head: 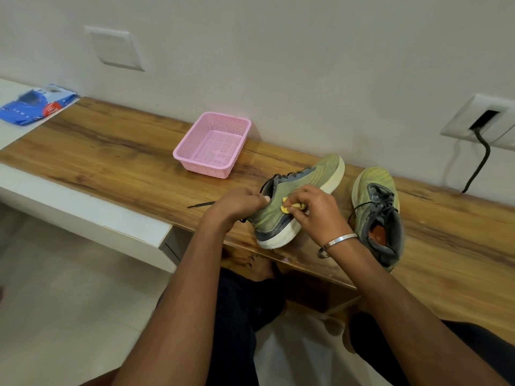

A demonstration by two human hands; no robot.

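Wiping looks like the step in hand: right hand (317, 210) pinches a crumpled yellow cloth (289, 208) against the side of the shoe (303, 176), fingers curled round the cloth. Left hand (237, 203) grips the shoe at the collar and steadies it. Shoe lies tipped on its side near the front edge of the bench (125, 151), toe toward the back edge, pale sole facing right.

Next move probably calls for rubbing the cloth along the upper toward the toe, or down onto the sole. The left hand would need a firm hold so the shoe doesn't slide, and the loose lace (200, 204) trailing left could snag.

Second shoe (379, 210) stands upright just beside it on the right, untouched. Pink basket (206, 169) sits toward the back edge, well apart from both hands.

Bench is wood-grain, set against a pale wall. A white ledge at its left end carries a blue packet (36, 105); a socket (482, 121) on the wall at right has a dark cable (479, 165) hanging down.
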